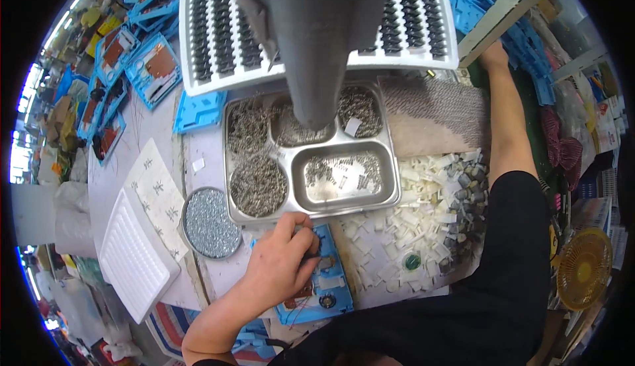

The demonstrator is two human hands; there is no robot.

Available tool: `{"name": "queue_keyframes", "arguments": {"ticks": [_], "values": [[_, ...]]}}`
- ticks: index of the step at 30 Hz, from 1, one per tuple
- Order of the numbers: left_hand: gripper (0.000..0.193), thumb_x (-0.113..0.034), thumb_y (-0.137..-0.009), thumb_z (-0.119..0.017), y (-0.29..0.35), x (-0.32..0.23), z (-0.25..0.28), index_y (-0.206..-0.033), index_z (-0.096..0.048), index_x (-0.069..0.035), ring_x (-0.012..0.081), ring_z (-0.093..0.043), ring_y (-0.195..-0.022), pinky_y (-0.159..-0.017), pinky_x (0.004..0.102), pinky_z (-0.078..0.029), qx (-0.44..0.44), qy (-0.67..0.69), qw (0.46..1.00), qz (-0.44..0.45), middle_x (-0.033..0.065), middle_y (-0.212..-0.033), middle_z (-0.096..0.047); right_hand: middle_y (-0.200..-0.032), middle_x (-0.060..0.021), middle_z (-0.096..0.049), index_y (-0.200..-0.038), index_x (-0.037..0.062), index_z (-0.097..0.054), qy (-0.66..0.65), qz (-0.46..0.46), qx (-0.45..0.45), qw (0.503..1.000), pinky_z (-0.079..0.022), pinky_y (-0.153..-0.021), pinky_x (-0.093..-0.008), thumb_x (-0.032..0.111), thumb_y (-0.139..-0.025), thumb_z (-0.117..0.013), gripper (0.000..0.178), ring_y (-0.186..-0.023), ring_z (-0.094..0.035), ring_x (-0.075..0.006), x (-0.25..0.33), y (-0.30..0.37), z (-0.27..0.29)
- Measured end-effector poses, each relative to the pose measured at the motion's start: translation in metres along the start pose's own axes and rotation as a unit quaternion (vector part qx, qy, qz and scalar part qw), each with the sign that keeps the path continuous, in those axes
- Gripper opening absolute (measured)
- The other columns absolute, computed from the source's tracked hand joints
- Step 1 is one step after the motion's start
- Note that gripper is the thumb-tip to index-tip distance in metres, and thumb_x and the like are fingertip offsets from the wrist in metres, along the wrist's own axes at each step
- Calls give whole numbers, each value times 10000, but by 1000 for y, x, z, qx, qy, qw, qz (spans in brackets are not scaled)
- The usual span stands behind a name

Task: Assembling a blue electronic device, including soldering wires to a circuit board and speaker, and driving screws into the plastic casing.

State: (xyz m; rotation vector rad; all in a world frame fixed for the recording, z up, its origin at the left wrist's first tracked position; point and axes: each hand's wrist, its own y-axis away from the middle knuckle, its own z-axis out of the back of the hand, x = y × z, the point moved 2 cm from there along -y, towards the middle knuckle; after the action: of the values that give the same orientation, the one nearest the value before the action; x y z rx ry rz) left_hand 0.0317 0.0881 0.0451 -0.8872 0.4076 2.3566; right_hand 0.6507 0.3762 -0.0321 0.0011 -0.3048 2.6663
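Note:
My left hand rests over the left side of a blue plastic casing near the front of the table. Its fingers are curled together, and whatever they pinch is hidden. Inside the casing are a small round dark part, a brown board and thin red wires. My right arm stretches far to the right, and my right hand is beside a pile of blue plastic casings. A white post partly covers that hand, so its fingers do not show.
A steel compartment tray holds springs and small metal parts. Left of it stands a round dish of tiny silvery pieces. White and grey plastic pieces lie right. A dark column hangs before a white tray of black parts.

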Motion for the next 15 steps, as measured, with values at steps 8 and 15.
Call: {"name": "queue_keyframes", "arguments": {"ticks": [8,15], "values": [[300,-71,-720,-802,-3,6,-7,-928,-586,-65,362,-633,-918,-760,442,-522,-15,-2,999,-32,162,-1172,-556,-1506,-192,-513,-1485,106,-498,78,-20,59,995,-434,-1110,-444,525,-977,-445,661,-1353,-538,-366,-51,-55,-25],[265,-66,-744,-728,-2,11,-9,-948,-559,-72,380,-621,-926,-764,452,-519,-50,3,995,-85,161,-1141,-550,-1302,-198,-662,-1286,108,-637,156,14,-56,986,-486,-995,-529,448,-950,-539,488,-1230,-610,-417,-128,-36,41]]}}
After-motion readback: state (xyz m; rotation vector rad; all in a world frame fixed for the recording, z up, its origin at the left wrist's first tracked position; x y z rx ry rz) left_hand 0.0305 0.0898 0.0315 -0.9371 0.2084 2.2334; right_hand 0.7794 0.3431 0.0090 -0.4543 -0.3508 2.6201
